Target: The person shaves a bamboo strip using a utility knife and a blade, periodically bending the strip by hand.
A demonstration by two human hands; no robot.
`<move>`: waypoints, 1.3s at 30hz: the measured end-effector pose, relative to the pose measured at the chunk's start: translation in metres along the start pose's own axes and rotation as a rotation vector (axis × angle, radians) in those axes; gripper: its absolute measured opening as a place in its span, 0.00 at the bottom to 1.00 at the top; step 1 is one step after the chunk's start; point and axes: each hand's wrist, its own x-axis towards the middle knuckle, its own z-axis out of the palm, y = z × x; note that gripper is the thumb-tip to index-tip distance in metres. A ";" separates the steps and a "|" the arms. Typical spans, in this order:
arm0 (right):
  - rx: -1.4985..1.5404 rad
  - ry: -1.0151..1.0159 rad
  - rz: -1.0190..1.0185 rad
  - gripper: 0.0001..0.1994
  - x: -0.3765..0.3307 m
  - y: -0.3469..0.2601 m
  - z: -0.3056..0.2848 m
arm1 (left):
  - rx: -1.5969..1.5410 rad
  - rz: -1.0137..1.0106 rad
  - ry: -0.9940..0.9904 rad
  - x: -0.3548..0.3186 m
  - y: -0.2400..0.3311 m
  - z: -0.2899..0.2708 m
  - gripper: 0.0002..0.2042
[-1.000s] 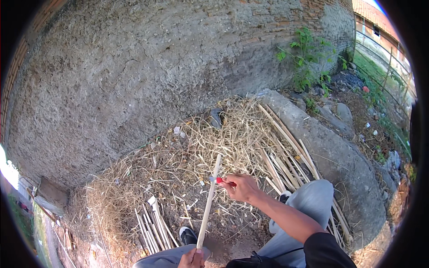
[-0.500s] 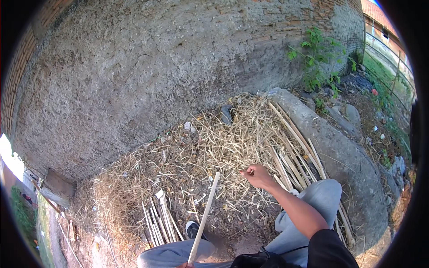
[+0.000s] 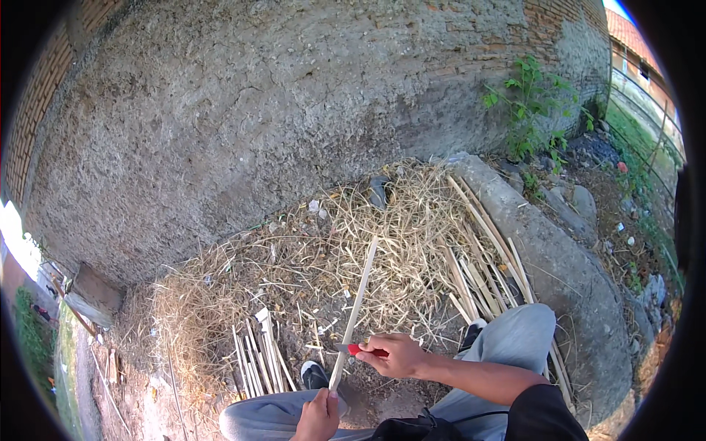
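Observation:
My left hand [image 3: 318,417] grips the near end of a long pale bamboo stick [image 3: 355,309] that slants up and away over the straw. My right hand [image 3: 398,355] holds a small knife with a red handle [image 3: 358,350], its blade resting against the stick just above my left hand. Both knees in grey trousers [image 3: 515,342] frame the hands, and a dark shoe [image 3: 315,374] shows between them.
A bundle of short cut sticks [image 3: 254,353] lies at lower left. Longer bamboo strips [image 3: 485,257] lean along a concrete kerb [image 3: 573,279] on the right. Dry straw and shavings [image 3: 309,264] cover the ground before a rough plastered wall [image 3: 294,110]. Green weeds [image 3: 526,103] grow at right.
My right hand has swung out along the stick and come back close to my left hand, bringing the red-handled knife to the stick's lower part. The view shifted slightly.

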 end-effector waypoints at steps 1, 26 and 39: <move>0.000 0.002 -0.002 0.14 0.000 -0.001 -0.001 | 0.001 0.002 0.002 0.003 0.000 0.002 0.14; -0.224 0.121 0.324 0.12 0.036 0.069 -0.048 | 0.043 0.061 -0.062 -0.036 0.005 0.002 0.16; -0.353 0.241 0.218 0.13 0.039 0.092 -0.051 | -0.043 -0.060 -0.112 -0.070 0.004 -0.036 0.14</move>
